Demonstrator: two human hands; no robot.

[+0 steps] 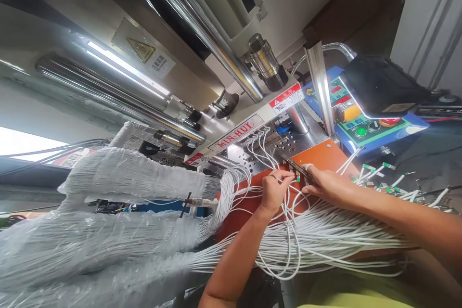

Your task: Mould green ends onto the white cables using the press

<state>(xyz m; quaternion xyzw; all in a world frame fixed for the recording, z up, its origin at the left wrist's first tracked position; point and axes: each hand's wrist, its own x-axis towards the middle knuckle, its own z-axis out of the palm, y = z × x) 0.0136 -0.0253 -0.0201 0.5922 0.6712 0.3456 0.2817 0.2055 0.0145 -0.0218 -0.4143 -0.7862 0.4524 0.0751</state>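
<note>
My left hand (275, 189) is closed in a pinch at a white cable, beside a small green connector board (298, 176). Just to its right, my right hand (321, 184) grips a dark metal bar (296, 167) that holds small connector ends. White cables (325, 236) lie in a thick bundle under both hands, and a few loops hang below my left hand. Several cable ends (265, 131) sit in the press behind the hands. What exactly my left fingertips pinch is small in view.
The MIN-HUI press (240, 132) with steel columns rises behind the hands. A blue control box (386, 130) with green and red buttons stands right. Plastic-wrapped cable bundles (137, 173) fill the left. Loose connector ends (397, 180) lie right, near an orange plate (319, 156).
</note>
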